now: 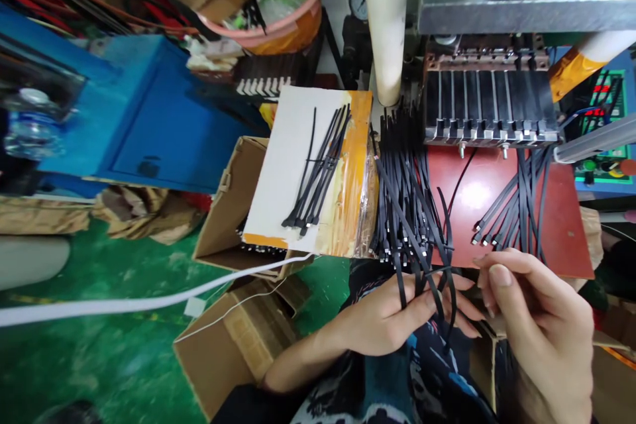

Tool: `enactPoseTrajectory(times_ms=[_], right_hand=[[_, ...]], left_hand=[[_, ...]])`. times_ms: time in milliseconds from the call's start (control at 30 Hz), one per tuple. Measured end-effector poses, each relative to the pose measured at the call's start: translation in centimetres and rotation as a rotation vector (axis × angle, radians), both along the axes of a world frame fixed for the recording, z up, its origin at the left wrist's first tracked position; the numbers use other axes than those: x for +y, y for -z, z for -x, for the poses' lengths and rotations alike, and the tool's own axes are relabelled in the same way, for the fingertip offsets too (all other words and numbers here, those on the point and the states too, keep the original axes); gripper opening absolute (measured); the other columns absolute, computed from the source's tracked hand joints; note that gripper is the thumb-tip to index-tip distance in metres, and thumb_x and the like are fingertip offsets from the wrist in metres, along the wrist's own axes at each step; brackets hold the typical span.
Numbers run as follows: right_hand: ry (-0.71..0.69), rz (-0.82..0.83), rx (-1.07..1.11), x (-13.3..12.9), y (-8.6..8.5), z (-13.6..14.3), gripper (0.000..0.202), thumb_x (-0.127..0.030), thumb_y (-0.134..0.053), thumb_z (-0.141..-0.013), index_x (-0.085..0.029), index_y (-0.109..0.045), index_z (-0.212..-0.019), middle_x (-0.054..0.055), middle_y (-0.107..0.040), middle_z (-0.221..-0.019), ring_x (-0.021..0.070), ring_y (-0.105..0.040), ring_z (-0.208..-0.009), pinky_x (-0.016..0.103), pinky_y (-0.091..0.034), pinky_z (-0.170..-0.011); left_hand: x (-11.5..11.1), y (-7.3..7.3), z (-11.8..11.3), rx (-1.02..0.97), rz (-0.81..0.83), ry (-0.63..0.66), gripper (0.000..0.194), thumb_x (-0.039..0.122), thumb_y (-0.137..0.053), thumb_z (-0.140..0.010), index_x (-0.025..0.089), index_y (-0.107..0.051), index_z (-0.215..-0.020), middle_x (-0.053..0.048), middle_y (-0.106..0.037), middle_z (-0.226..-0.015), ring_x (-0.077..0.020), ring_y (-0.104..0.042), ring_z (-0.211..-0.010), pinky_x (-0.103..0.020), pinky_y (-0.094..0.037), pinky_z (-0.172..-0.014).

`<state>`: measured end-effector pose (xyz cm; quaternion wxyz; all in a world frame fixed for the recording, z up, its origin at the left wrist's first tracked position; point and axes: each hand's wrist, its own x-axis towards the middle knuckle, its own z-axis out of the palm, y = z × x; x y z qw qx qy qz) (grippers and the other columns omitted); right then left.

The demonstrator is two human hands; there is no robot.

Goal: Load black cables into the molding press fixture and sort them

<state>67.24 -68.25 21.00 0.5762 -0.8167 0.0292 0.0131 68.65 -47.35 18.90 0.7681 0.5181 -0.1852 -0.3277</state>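
Note:
My left hand (pixel 392 321) is closed on several black flat cables (pixel 438 298), its thumb across them and some fingertips showing beyond. A thin dark tie seems to cross these cables just above the hand. To their right is my right hand (pixel 541 324), its thumb and forefinger drawn together; whatever lies between them, if anything, I cannot make out. Above my left hand lies a thick pile of black cables (pixel 402 192) with small connector ends. Another bunch of cables (pixel 529 205) rests on the reddish-brown board (pixel 571 238), just beyond my right hand.
A white board with tape (pixel 278 165) carries a tied cable bundle (pixel 320 179). Behind the reddish-brown board stands a metal mould block (pixel 491 106) beneath a heavy plate (pixel 527 10). Cardboard boxes (pixel 211 232) stand at left, near a blue cabinet (pixel 163 126).

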Motion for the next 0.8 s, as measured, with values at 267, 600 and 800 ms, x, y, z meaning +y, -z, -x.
enactPoseTrajectory(times_ms=[267, 600, 800], right_hand=[[-0.056, -0.06, 0.066, 0.7, -0.1, -0.5, 0.008, -0.03, -0.067, -0.106, -0.029, -0.075, -0.107, -0.002, -0.069, -0.088, 0.0103, -0.056, -0.065, 0.025, -0.044, -0.058], [-0.302, -0.183, 0.255, 0.3, 0.6, -0.8, 0.015, -0.034, -0.067, -0.104, -0.024, -0.064, -0.094, -0.003, -0.055, -0.069, 0.0132, -0.053, -0.055, 0.028, -0.043, -0.051], [-0.292, -0.383, 0.429, 1.1, 0.2, -1.0, 0.025, -0.038, -0.067, -0.105, -0.023, -0.057, -0.087, -0.006, -0.05, -0.065, 0.0106, -0.051, -0.049, 0.026, -0.043, -0.051]], left_hand=[[0.3, 0.1, 0.5, 0.169, 0.042, 0.008, 0.047, 0.049, -0.044, -0.113, 0.023, -0.066, -0.147, -0.014, -0.08, -0.127, -0.0272, -0.076, -0.122, -0.048, -0.052, -0.117], [0.8, -0.5, 0.0, 0.015, -0.151, 0.0, 0.051, 0.053, -0.043, -0.113, 0.02, -0.082, -0.118, -0.009, -0.082, -0.118, -0.0246, -0.075, -0.115, -0.038, -0.054, -0.11], [0.8, -0.3, 0.0, 0.001, -0.109, 0.013, 0.044, 0.045, -0.045, -0.114, 0.021, -0.081, -0.121, -0.008, -0.082, -0.118, -0.0233, -0.075, -0.111, -0.035, -0.055, -0.106]])
